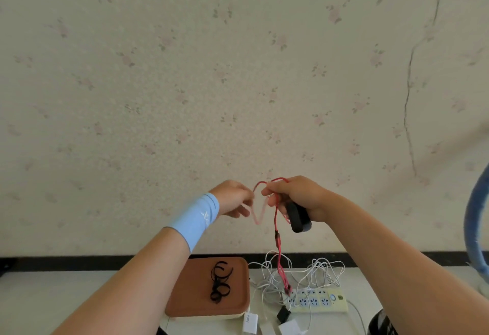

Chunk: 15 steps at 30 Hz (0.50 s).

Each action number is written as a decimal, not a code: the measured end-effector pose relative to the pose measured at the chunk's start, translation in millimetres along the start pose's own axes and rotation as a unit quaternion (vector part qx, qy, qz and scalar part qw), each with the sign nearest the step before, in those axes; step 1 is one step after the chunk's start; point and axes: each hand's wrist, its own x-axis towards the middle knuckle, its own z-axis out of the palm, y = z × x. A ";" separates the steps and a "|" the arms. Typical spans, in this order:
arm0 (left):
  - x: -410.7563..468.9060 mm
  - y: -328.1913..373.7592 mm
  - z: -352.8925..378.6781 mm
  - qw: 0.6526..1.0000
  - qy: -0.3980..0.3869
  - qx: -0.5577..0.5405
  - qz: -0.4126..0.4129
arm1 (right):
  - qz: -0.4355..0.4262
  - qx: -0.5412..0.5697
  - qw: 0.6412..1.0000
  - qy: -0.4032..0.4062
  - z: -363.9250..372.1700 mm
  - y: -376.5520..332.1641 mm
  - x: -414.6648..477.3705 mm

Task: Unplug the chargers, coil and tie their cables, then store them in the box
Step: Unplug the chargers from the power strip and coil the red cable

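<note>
Bench (79, 295): carries all stock. Box (238, 295): closed under its brown lid, contents not visible, so nothing is seen stored; black ties (219, 281) lie loose on the lid, unused. Power strip (317, 301): just right of the box, a tangle of white cables (317, 271) heaped against it, uncoiled. Red cable (276, 228): raised above the bench, coiling under way, tail hanging down to the strip. Right hand (296, 194): grips the black charger (299, 218) and gathered loops. Left hand (232, 198): pinches the next loop. White chargers (250, 321): at the near edge. Judged early.
</note>
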 end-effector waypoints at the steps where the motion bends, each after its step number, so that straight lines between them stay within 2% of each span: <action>1: -2.2 0.6 3.4 0.998 -0.062 0.008 0.014 | -0.002 0.013 1.000 0.006 0.6 -1.0 -0.2; 3: -6.1 2.4 12.5 0.987 -0.157 -0.005 0.038 | -0.005 0.045 0.999 0.010 1.4 -2.2 0.9; 5: -6.0 3.7 20.7 0.982 -0.178 0.000 0.057 | -0.007 0.066 0.998 0.013 1.4 -3.3 1.7; 8: -3.7 6.2 24.6 0.990 -0.122 -0.029 0.063 | 0.000 0.032 0.998 0.053 -0.4 -1.3 3.3; 10: 0.1 8.2 20.5 0.989 -0.047 -0.130 0.044 | 0.020 -0.002 0.996 0.090 -3.5 2.7 4.3; 12: 4.7 10.4 12.4 0.956 0.011 -0.292 0.027 | 0.033 -0.033 0.996 0.076 -5.4 5.7 3.5; 15: 11.4 11.3 2.1 0.871 0.035 -0.490 0.006 | 0.021 -0.060 0.998 -0.019 -3.4 8.0 0.7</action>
